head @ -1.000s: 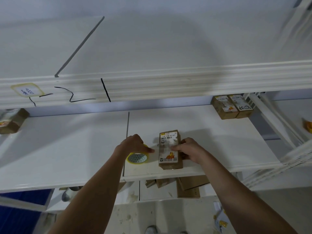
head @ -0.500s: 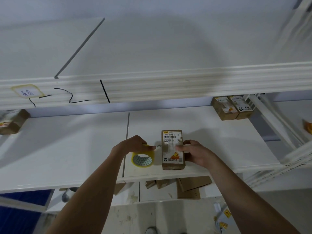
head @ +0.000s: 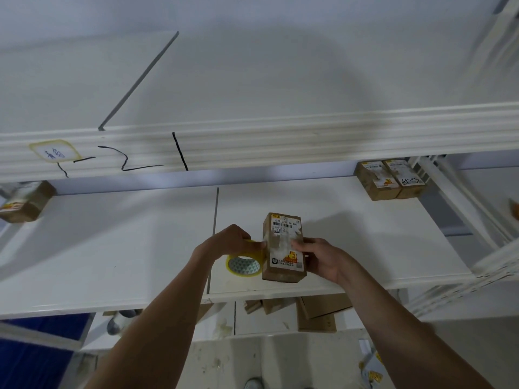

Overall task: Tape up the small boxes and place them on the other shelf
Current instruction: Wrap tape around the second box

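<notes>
Cardboard box [head: 283, 248] looking light, stiff — I'm pinning it under right hand [head: 323, 259] fingers; left hand [head: 230, 241] gripping tape roll [head: 245, 261] alongside.

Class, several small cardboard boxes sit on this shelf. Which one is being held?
The box near the shelf's front edge, between the hands: the right hand grips its side, with the tape roll beside it. The others lie untouched at the shelf's far ends.

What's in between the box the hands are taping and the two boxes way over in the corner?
Nothing: the head view shows only bare white shelf between the box being taped and the two boxes at the far right.
</notes>
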